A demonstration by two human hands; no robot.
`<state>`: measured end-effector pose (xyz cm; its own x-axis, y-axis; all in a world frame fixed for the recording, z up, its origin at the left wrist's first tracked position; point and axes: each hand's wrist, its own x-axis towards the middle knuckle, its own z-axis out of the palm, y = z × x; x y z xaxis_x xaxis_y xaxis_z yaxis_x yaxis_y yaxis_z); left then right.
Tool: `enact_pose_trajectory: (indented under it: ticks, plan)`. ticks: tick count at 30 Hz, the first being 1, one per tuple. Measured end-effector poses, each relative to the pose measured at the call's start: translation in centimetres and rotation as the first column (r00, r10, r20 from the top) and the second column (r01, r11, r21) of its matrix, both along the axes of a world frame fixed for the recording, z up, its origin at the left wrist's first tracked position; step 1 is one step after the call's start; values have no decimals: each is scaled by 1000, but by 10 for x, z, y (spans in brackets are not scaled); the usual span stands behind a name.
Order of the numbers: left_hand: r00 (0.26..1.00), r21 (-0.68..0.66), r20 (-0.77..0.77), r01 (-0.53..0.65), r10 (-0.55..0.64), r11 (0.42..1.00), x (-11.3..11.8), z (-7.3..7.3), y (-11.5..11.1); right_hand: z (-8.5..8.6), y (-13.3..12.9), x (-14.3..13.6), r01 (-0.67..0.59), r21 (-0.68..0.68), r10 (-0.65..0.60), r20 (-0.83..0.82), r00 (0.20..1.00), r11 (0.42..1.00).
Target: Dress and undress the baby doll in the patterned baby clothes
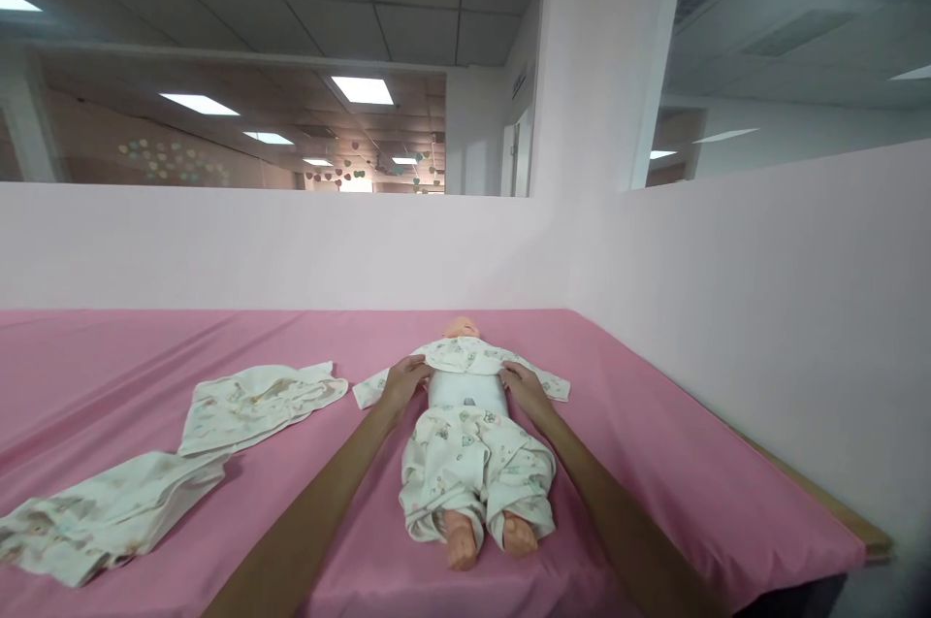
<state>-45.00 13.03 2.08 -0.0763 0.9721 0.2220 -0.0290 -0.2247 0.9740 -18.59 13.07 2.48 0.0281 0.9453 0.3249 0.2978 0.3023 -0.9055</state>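
A baby doll (461, 327) lies on its back, head away from me and bare feet towards me. It wears a white patterned baby shirt (465, 356), its sleeves spread out to both sides, and patterned baby pants (476, 453). Between shirt and pants a white diaper (465, 391) shows at the belly. My left hand (404, 383) pinches the shirt's lower edge at the doll's left-hand side in view. Opposite it, my right hand (525, 385) has its fingers closed on the same hem. The shirt is bunched up above the belly.
Two more patterned baby garments, one folded piece (262, 403) and one longer piece (109, 511), lie on the left of the pink-covered table (349, 521). White walls (786, 298) with windows border the back and right. The table's edge runs along the right.
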Motion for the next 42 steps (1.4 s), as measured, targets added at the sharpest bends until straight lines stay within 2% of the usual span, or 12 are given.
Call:
enact_pose_trajectory:
  ticks: [6, 11, 15, 18, 21, 23, 25, 32, 35, 37, 39, 42]
  plan:
    - [950, 158, -284, -90, 133, 983, 11, -2, 4, -3, 7, -4, 67, 22, -69, 127, 990, 998]
    - [889, 158, -420, -128, 184, 979, 16, -2, 7, -6, 2, -2, 142, 0, -138, 241, 961, 990]
    - [854, 157, -482, -134, 194, 978, 12, 9, -12, 3, -12, 1, 153, 15, -151, 284, 947, 988]
    - [845, 126, -527, -35, 97, 991, 0, 23, -45, 15, -32, 8, 121, 31, -124, 284, 951, 992]
    - [797, -30, -570, 225, -201, 974, -14, 36, -79, 27, -60, 15, -82, -51, 93, 305, 948, 995]
    - [772, -108, -548, 317, -323, 942, -19, 39, -93, 35, -77, 18, -235, -144, 269, 304, 914, 961]
    - [768, -143, -512, 365, -384, 920, -20, 39, -97, 43, -89, 16, -320, -192, 366, 304, 879, 928]
    - [747, -127, -538, 385, -390, 914, -8, 32, -96, 54, -93, -2, -427, -199, 469, 470, 748, 882]
    - [843, -92, -387, 367, -373, 926, -6, 34, -97, 58, -91, -10, -455, -178, 480, 484, 732, 873]
    - [909, -82, -179, 368, -377, 926, -6, 35, -93, 60, -87, -14, -432, -183, 469, 384, 795, 883]
    - [921, -94, 8, 387, -388, 917, -6, 34, -85, 62, -81, -16, -402, -225, 447, 210, 869, 887]
    - [916, -119, 107, 398, -387, 910, -6, 34, -70, 61, -70, -12, -421, -308, 415, -87, 906, 853]
